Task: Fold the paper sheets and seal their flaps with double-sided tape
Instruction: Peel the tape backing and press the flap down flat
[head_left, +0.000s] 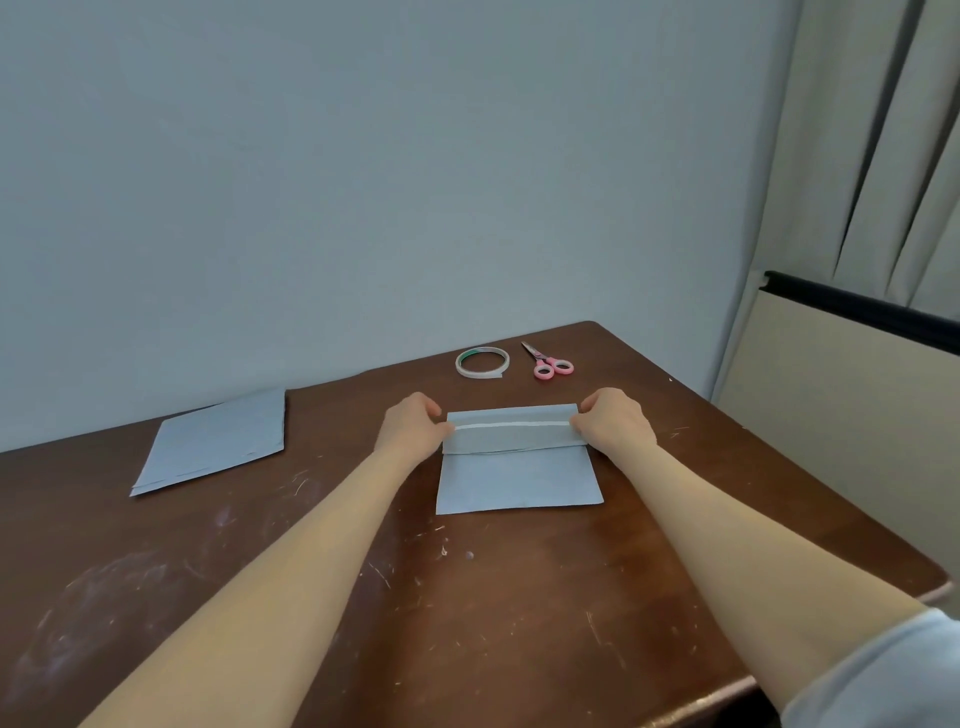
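A light blue paper sheet (519, 480) lies on the brown table (363, 597) in front of me, its far flap (511, 434) folded toward me. A white strip of double-sided tape (511, 425) runs across that flap. My left hand (413, 428) pinches the flap's left end. My right hand (615, 422) pinches its right end. A roll of double-sided tape (482, 362) lies beyond the sheet.
A small stack of light blue sheets (215, 441) lies to the left. Pink-handled scissors (548, 361) rest next to the tape roll, near the wall. The table's right edge runs close by, with a curtain (857, 156) beyond it.
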